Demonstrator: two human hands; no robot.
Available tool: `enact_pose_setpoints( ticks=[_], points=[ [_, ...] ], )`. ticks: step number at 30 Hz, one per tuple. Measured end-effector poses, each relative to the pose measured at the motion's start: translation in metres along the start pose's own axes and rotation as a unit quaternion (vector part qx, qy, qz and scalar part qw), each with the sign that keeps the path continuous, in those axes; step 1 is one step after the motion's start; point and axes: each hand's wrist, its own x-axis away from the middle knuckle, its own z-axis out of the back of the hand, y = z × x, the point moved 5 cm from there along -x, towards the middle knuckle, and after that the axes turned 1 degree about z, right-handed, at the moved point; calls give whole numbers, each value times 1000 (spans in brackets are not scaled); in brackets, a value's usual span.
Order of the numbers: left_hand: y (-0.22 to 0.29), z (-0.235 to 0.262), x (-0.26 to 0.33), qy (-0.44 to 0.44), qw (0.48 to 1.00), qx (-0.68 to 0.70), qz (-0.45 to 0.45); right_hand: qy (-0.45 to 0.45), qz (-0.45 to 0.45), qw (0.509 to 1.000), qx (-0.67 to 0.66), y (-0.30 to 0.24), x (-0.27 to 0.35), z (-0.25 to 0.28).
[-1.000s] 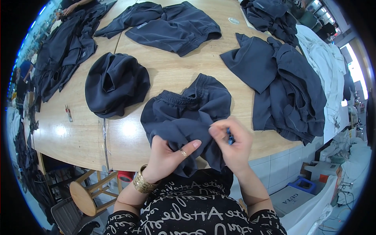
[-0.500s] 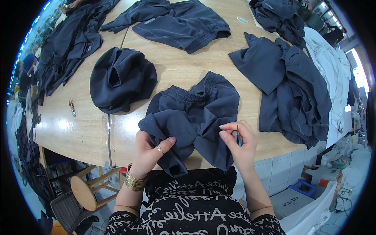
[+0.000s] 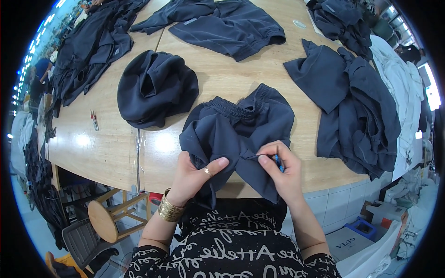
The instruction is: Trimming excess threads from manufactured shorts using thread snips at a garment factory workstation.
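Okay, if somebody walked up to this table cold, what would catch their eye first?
Probably the two hands at the near edge: the left hand grips dark blue shorts while the right hand pinches the fabric with a small blue tool. Next, the dark garment piles spread across the wooden table.

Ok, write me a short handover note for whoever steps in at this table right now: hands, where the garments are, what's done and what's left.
Left hand: gripping a fold of the dark navy shorts at the table's near edge, thumb pressed on the cloth.
Right hand: pinching the same fold, with a small blue tool between the fingers; its type is hard to tell.
Things: one bundled garment to the left, a spread pair at the far side, a heap on the right. Small snips lie on the wooden table to the left.
Done: cannot tell which pieces are finished.
Left: the pair in hand is mid-work.
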Motion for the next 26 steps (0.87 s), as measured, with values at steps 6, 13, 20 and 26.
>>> enact_pose_setpoints(
  ticks=[6,13,20,26],
  points=[
    [0,-2,0,1,1000,-14,5,-7,-38,997,-68,-7,3,11],
    [-1,2,3,28,994,103,35,-9,-30,997,-67,-15,6,18],
    [-2,4,6,58,995,62,53,-14,-76,997,-15,-19,8,26],
    [-5,0,8,52,995,86,28,-28,-180,983,-13,-14,15,30]
  ],
)
